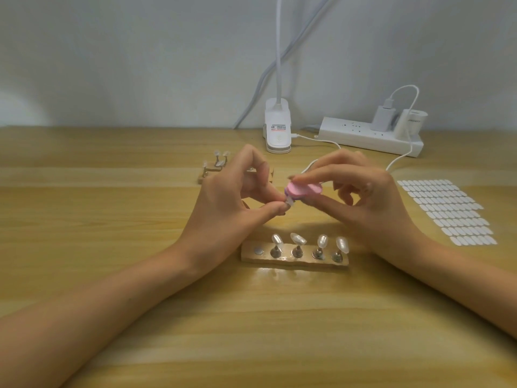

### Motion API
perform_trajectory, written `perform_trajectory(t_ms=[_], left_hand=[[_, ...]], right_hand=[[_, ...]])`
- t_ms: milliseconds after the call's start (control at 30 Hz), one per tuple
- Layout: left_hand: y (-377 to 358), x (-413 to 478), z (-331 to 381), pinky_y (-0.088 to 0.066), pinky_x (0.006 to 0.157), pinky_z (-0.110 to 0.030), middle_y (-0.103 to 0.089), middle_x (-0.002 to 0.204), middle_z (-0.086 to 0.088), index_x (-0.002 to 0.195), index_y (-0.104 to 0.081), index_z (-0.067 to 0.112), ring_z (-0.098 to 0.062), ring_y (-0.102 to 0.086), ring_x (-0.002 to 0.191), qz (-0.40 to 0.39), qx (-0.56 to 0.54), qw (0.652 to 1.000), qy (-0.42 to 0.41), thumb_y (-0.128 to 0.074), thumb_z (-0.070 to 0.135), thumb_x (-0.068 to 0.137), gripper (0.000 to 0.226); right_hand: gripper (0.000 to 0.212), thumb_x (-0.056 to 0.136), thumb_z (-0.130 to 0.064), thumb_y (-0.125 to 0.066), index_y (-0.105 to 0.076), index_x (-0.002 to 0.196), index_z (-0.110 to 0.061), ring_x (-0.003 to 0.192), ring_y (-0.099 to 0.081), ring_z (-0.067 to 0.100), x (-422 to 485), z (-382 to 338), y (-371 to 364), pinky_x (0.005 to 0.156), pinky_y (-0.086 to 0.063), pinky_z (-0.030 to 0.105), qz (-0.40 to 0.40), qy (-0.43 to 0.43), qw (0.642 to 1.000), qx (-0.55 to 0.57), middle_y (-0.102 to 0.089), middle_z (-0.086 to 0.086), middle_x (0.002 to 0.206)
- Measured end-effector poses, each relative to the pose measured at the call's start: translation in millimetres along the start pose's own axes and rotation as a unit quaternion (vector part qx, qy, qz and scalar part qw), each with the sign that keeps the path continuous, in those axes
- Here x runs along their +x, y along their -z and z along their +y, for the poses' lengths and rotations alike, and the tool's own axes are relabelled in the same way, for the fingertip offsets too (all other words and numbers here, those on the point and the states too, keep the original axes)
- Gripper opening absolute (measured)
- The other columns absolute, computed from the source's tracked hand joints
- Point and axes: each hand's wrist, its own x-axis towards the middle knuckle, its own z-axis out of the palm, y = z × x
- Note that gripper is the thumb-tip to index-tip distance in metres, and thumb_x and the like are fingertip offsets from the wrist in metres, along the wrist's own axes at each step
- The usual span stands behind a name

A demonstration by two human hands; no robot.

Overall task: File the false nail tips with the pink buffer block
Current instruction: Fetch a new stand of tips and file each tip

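both forearms reach in from the table's near corners and meet over its middle. left hand (232, 194) is raised, its thumb and fingertips pinching a nail tip (289, 203). right hand (372, 197) grips the pink buffer block (297, 189), thumb beneath, forefinger on top, other fingers curled.

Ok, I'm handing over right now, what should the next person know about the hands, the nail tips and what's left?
Left hand pinches one nail tip. Right hand holds the pink buffer block against that tip.
Near holder: four tips on pegs, leftmost spot empty.
Far holder, behind the left hand: a few more tips.
Done: cannot tell which tips are filed.
Left: finish this tip, probably return it to the empty spot, then the others.
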Motion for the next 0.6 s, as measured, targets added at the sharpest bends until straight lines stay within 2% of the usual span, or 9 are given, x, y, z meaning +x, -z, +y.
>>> perform_trajectory(t_ms=[67,200,267,433,533,600], left_hand=[[-0.3,0.0,0.2,-0.043,0.052,-0.017,-0.077,0.08,0.008,0.09,-0.042,0.014,-0.009,-0.075,0.08,-0.004,0.0,1.0,0.001,-0.082,0.008,0.082,0.041],[0.3,-0.4,0.4,-0.043,0.054,-0.014,-0.078,0.081,0.007,0.09,-0.042,0.015,-0.008,-0.075,0.08,0.0,0.0,1.0,0.006,-0.081,0.009,0.082,0.041],[0.4,-0.5,1.1,-0.044,0.054,-0.015,-0.078,0.081,0.008,0.09,-0.042,0.016,-0.007,-0.075,0.081,0.0,0.002,1.0,0.006,-0.081,0.01,0.081,0.041],[0.5,-0.2,2.4,-0.049,0.055,-0.023,-0.076,0.08,0.01,0.088,-0.043,0.019,-0.007,-0.075,0.081,0.004,-0.001,1.0,0.008,-0.081,0.011,0.082,0.039],[0.7,0.4,2.3,-0.049,0.054,-0.02,-0.077,0.081,0.009,0.088,-0.043,0.022,-0.007,-0.076,0.081,0.003,-0.005,1.0,0.01,-0.081,0.011,0.082,0.04],[0.6,0.8,2.6,-0.047,0.053,-0.019,-0.077,0.081,0.008,0.088,-0.043,0.023,-0.006,-0.075,0.081,0.001,-0.003,1.0,0.006,-0.081,0.008,0.082,0.041]], right_hand=[[0.017,0.084,-0.018,-0.077,-0.078,0.101,-0.018,0.077,-0.055,0.02,-0.5,-0.5,-0.1,0.057,-0.037,0.024,-0.003,0.008,1.0,0.004,-0.065,0.003,0.098],[0.037,0.08,-0.029,-0.076,-0.071,0.117,-0.022,0.071,-0.048,0.018,-0.2,-0.7,3.2,0.058,-0.043,0.032,0.012,-0.043,0.998,0.033,-0.071,-0.005,0.1],[0.032,0.08,-0.028,-0.076,-0.074,0.111,-0.02,0.074,-0.052,0.022,-0.6,-0.2,3.1,0.059,-0.045,0.035,0.002,-0.039,0.999,0.027,-0.07,-0.005,0.101],[0.028,0.078,-0.032,-0.074,-0.076,0.104,-0.023,0.088,-0.058,0.018,-1.2,2.6,4.8,0.067,-0.048,0.042,-0.009,-0.079,0.997,0.024,-0.073,-0.01,0.1],[0.023,0.08,-0.029,-0.074,-0.074,0.102,-0.023,0.091,-0.061,0.019,-1.1,-0.8,2.6,0.07,-0.05,0.039,-0.002,-0.049,0.998,0.037,-0.073,-0.009,0.101],[0.021,0.084,-0.025,-0.075,-0.073,0.104,-0.02,0.094,-0.064,0.02,-1.9,-2.3,1.3,0.071,-0.05,0.035,-0.025,-0.009,0.999,0.031,-0.073,-0.007,0.102]])
